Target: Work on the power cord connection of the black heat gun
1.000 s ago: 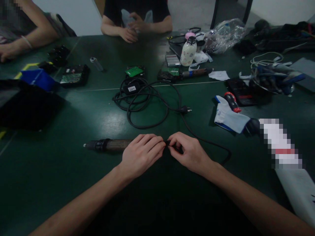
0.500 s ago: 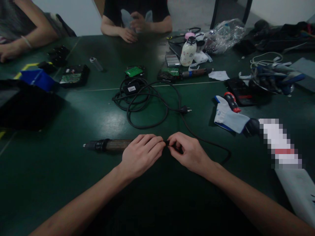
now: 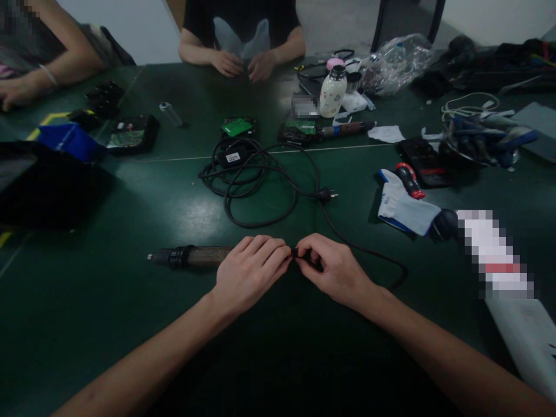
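Most of the rear half of a brown cylindrical tool is hidden beneath the left grip, whose fingers curl over it, pressed side by side. The tool lies crosswise on the green worktop, its black nose and metal tip pointing left, out beyond the hand. Just past the left fingertips, the right grip pinches a small black piece between thumb and forefinger; I cannot tell whether that piece sits inside the tool's end or only against it. A black cable curves back toward the right wrist, where its end is hidden; farther off, beyond the 2 grips, it lies in loose loops with a plug. To the right, a red-and-black handle rests against a white cloth item. Across the worktop sits a person in black.
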`<state>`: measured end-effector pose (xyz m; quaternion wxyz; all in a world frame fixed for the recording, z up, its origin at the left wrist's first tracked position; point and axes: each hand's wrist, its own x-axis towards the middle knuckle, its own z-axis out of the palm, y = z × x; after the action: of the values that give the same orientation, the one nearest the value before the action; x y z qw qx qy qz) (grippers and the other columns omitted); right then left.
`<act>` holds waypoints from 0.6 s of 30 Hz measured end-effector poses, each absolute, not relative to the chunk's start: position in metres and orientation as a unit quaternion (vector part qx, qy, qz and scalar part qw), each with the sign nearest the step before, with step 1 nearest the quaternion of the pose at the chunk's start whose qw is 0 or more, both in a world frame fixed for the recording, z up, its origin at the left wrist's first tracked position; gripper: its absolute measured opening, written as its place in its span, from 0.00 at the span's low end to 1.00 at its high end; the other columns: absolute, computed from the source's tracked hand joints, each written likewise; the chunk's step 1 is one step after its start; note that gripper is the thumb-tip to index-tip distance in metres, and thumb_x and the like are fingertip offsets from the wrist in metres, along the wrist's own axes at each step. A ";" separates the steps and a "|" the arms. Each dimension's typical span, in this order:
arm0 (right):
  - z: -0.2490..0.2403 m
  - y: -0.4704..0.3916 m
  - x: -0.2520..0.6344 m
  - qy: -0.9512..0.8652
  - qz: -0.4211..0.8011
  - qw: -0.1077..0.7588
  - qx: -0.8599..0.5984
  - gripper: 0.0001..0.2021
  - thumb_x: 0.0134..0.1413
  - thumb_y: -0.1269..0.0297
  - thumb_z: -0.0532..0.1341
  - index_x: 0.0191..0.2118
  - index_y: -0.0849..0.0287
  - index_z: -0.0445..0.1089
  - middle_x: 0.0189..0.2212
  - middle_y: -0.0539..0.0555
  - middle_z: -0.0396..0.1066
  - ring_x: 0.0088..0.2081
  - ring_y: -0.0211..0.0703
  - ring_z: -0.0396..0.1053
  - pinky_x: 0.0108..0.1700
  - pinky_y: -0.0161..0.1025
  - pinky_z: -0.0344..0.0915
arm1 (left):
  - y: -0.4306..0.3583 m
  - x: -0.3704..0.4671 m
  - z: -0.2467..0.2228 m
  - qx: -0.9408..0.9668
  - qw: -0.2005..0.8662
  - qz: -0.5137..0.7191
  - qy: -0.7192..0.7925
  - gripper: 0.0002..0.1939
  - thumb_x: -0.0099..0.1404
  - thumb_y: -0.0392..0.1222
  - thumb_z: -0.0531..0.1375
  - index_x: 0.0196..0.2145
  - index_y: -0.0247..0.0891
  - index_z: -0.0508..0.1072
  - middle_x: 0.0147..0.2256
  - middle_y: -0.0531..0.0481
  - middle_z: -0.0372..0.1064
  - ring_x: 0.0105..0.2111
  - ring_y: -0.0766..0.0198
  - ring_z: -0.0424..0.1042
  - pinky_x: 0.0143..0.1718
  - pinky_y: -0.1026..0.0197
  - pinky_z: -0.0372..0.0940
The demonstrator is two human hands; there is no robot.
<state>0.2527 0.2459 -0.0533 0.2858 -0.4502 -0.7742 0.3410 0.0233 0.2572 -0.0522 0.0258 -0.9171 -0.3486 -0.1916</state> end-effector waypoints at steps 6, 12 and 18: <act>-0.054 0.246 0.253 -0.775 0.341 0.285 -0.450 0.07 0.62 0.74 0.62 0.42 0.56 0.68 0.39 0.52 0.71 0.33 0.39 0.67 0.33 0.37 0.63 | 0.257 0.022 -0.053 -0.921 0.028 -0.191 -0.337 0.08 0.75 0.39 0.60 0.50 0.38 0.73 0.49 0.47 0.76 0.47 0.57 0.75 0.46 0.53 0.66; -0.054 0.247 0.253 -0.776 0.339 0.284 -0.450 0.07 0.61 0.75 0.62 0.42 0.56 0.68 0.39 0.52 0.71 0.33 0.39 0.68 0.33 0.37 0.64 | 0.256 0.022 -0.054 -0.922 0.022 -0.191 -0.337 0.10 0.74 0.40 0.61 0.51 0.39 0.74 0.50 0.47 0.76 0.48 0.55 0.75 0.47 0.52 0.67; -0.054 0.246 0.253 -0.773 0.339 0.285 -0.455 0.07 0.61 0.74 0.62 0.42 0.56 0.68 0.38 0.52 0.70 0.33 0.39 0.67 0.31 0.36 0.63 | 0.256 0.022 -0.055 -0.915 0.008 -0.209 -0.345 0.07 0.74 0.39 0.61 0.48 0.38 0.73 0.49 0.48 0.76 0.48 0.57 0.75 0.48 0.53 0.68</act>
<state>0.2526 0.2461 -0.0536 0.2852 -0.4546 -0.7728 0.3387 0.0220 0.2560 -0.0554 0.0078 -0.9152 -0.3446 -0.2087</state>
